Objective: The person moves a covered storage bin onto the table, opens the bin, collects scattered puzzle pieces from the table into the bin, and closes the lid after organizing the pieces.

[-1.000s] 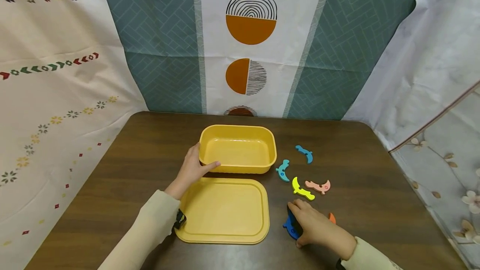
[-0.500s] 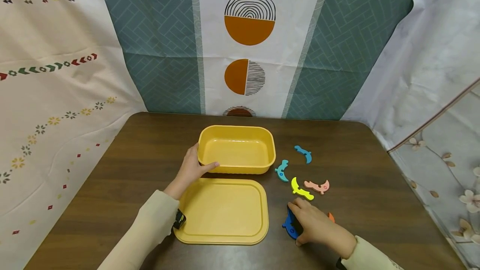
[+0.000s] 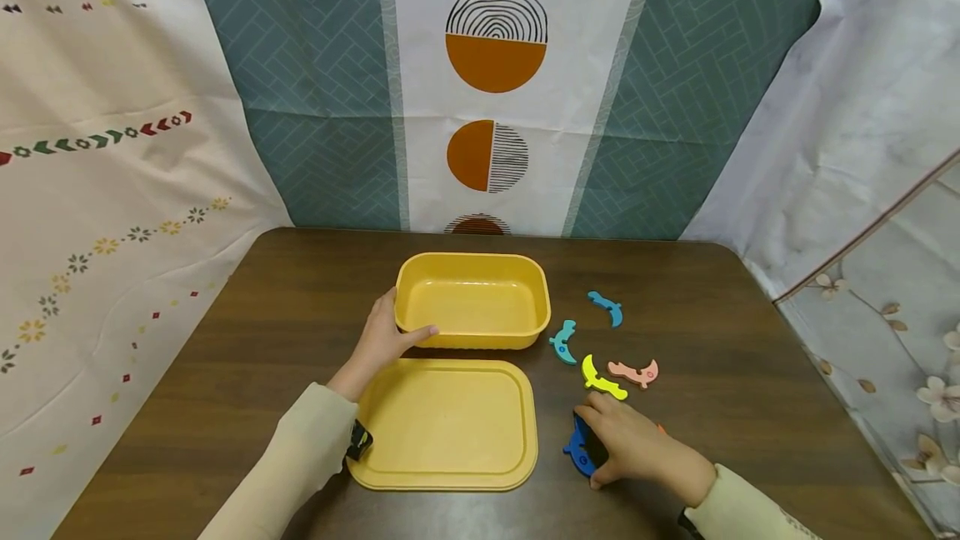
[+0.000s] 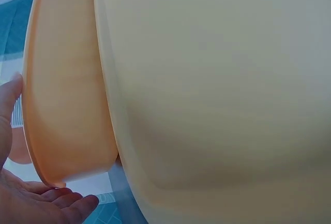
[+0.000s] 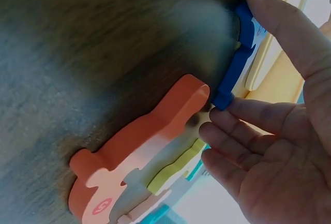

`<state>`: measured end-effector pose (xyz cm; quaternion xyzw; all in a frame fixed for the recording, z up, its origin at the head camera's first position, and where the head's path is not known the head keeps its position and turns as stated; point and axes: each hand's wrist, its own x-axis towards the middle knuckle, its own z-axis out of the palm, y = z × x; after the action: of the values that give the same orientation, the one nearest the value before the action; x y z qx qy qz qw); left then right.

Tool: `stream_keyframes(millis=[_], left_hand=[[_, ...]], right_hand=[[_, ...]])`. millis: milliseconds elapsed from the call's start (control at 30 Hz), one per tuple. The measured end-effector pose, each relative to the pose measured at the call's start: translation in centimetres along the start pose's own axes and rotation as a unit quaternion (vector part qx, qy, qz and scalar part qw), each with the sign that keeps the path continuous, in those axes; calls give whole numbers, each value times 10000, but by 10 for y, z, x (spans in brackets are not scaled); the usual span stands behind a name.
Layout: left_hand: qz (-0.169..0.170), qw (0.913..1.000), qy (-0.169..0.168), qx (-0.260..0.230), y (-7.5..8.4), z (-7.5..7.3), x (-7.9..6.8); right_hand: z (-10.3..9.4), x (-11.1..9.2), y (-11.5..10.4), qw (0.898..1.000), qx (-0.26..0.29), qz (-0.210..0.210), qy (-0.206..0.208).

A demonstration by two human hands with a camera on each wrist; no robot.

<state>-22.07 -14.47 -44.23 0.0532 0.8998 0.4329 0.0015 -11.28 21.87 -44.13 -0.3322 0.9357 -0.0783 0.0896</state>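
Observation:
My left hand rests at the near left corner of a deep yellow plastic box. Its thumb lies along the front rim, with the fingers on the left side. On the right, my right hand pinches a dark blue curved toy piece end to end between thumb and index finger. In the right wrist view that blue piece stays close over the wooden table. An orange curved piece, marked with a number, lies beside this hand; in the head view the hand hides nearly all of it.
A flat yellow lid lies in front of the box. Right of the box are a teal piece, a blue piece, a yellow-green piece and a pink piece. Patterned cloth hangs around the brown table.
The right hand shifts very slightly, covering more of the orange piece, and keeps its pinch on the dark blue piece. The left hand stays on the box corner.

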Motion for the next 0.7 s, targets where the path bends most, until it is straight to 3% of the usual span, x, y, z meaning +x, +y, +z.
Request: stream_keyframes(millis=[700], left_hand=[[-88, 9999, 9, -67, 2, 3, 4]], right_hand=[[3, 1, 0, 9999, 44, -35, 159]])
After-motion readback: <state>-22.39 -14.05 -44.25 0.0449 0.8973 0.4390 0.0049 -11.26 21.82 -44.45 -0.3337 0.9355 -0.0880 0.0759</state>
